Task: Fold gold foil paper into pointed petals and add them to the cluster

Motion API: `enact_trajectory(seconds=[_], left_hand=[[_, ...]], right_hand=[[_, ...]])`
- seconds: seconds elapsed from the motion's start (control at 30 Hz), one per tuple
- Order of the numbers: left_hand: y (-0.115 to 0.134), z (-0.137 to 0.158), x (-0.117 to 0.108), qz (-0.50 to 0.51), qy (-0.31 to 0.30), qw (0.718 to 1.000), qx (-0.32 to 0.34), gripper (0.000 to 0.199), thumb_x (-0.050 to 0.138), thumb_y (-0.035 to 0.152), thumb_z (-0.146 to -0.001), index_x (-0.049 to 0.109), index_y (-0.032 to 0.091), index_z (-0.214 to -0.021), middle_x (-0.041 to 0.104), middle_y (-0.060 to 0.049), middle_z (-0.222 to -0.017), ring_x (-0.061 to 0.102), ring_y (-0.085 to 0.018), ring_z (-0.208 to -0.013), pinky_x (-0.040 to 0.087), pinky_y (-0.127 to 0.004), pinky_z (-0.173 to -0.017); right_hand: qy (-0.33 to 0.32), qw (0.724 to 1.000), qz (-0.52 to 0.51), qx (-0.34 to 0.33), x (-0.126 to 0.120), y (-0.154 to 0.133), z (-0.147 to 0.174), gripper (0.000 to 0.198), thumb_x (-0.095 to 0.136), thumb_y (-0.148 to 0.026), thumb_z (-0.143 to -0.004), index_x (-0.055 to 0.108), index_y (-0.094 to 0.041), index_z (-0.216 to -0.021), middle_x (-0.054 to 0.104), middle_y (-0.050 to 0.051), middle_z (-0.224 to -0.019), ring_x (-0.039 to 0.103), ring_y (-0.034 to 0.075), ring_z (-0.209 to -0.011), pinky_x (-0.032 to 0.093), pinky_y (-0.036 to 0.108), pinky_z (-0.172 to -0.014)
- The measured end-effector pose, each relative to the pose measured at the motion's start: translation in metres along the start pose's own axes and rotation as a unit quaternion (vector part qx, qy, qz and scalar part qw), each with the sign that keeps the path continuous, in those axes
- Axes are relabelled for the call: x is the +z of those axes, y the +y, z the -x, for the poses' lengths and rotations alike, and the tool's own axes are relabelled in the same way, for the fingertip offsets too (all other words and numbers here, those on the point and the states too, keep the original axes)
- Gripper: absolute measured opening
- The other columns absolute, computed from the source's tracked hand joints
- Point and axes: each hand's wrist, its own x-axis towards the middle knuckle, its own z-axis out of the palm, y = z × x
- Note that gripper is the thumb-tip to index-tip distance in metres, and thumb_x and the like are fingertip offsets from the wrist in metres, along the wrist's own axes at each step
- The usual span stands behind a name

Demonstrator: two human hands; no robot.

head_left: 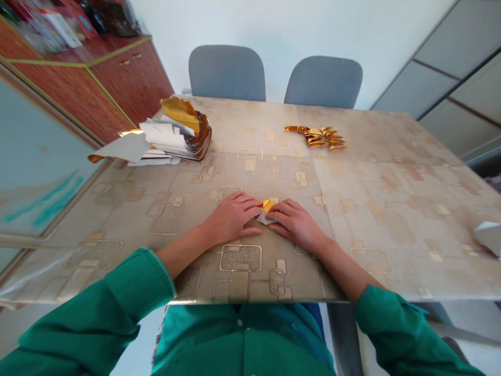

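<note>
A small, partly folded piece of gold foil paper lies on the table in front of me, with its white back showing along the near side. My left hand rests low over the tablecloth, its closed fingertips holding the paper's left edge. From the other side, my right hand has curled fingers pressed on the paper's right part. My fingers hide both side edges. Farther back on the right sits a cluster of folded gold paper pieces.
A thick stack of white-backed gold paper sheets stands at the back left, some curling upward. A patterned tablecloth covers the table. Two grey chairs stand behind it. A white object lies at the right edge. A wooden cabinet is at left.
</note>
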Motion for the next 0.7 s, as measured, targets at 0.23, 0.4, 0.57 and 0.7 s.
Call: enact_trajectory(seconds=[0.23, 0.4, 0.57, 0.7], left_hand=[[0.013, -0.006, 0.005, -0.037, 0.018, 0.999, -0.034, 0.021, 0.06, 0.035, -0.094, 0.065, 0.016, -0.101, 0.068, -0.008, -0.121, 0.06, -0.026, -0.111, 0.045, -0.043, -0.099], [0.014, -0.004, 0.008, -0.035, 0.036, 0.998, -0.027, 0.016, 0.053, 0.025, -0.098, 0.066, 0.016, -0.099, 0.068, -0.007, -0.12, 0.061, -0.023, -0.109, 0.048, -0.04, -0.097], [0.015, -0.001, 0.006, 0.004, 0.028, 0.999, -0.039, 0.02, 0.058, 0.035, -0.095, 0.066, 0.017, -0.1, 0.063, -0.009, -0.129, 0.057, -0.025, -0.116, 0.046, -0.042, -0.101], [0.018, -0.001, 0.005, 0.017, 0.032, 0.998, -0.046, 0.023, 0.062, 0.039, -0.093, 0.066, 0.018, -0.099, 0.058, -0.009, -0.137, 0.056, -0.026, -0.118, 0.045, -0.044, -0.102]], right_hand=[[0.02, 0.999, -0.027, 0.008, -0.003, 0.002, -0.001, 0.019, 0.053, -0.032, -0.098, 0.066, -0.02, -0.104, 0.069, 0.008, -0.103, 0.057, 0.022, -0.095, 0.051, 0.04, -0.086], [-0.036, 0.996, -0.084, -0.015, -0.012, 0.007, 0.005, 0.028, 0.062, -0.024, -0.091, 0.059, -0.02, -0.118, 0.066, 0.008, -0.115, 0.056, 0.022, -0.103, 0.051, 0.04, -0.09], [0.003, 0.996, -0.091, 0.005, -0.009, 0.001, 0.006, 0.009, 0.054, -0.018, -0.095, 0.062, -0.022, -0.096, 0.067, 0.007, -0.102, 0.057, 0.021, -0.096, 0.05, 0.039, -0.086], [0.019, 0.995, -0.1, 0.011, -0.008, -0.005, 0.004, 0.008, 0.056, -0.019, -0.094, 0.061, -0.021, -0.09, 0.066, 0.008, -0.1, 0.056, 0.02, -0.095, 0.049, 0.038, -0.085]])
